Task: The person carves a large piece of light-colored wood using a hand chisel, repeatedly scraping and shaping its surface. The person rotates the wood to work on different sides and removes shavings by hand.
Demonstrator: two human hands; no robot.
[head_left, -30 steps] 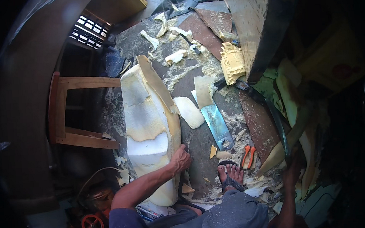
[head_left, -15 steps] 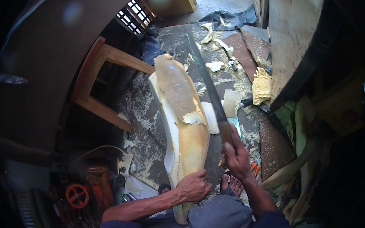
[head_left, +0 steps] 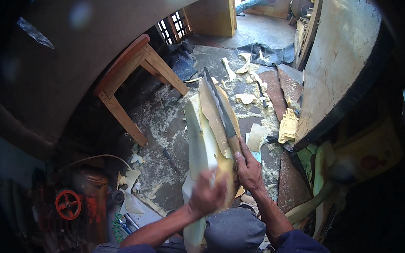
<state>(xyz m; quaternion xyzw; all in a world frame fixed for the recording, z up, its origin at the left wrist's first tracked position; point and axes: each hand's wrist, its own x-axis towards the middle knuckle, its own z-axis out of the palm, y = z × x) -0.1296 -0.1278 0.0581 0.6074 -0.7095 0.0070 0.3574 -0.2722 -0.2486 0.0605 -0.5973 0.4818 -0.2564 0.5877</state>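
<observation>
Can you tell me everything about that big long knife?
The knife has a long, straight, dark grey metal blade ending in a point, and a pale, wooden-looking handle. The right hand grips the handle, hiding most of it. The blade points away from the person and lies along the tan top side of a big yellowish foam piece, which the left hand steadies. Whether the edge is in the foam cannot be told.

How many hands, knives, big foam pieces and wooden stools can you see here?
Hands: 2, the left hand and the right hand
Long knife: 1
Big foam piece: 1
Wooden stool: 1
Total: 5
</observation>
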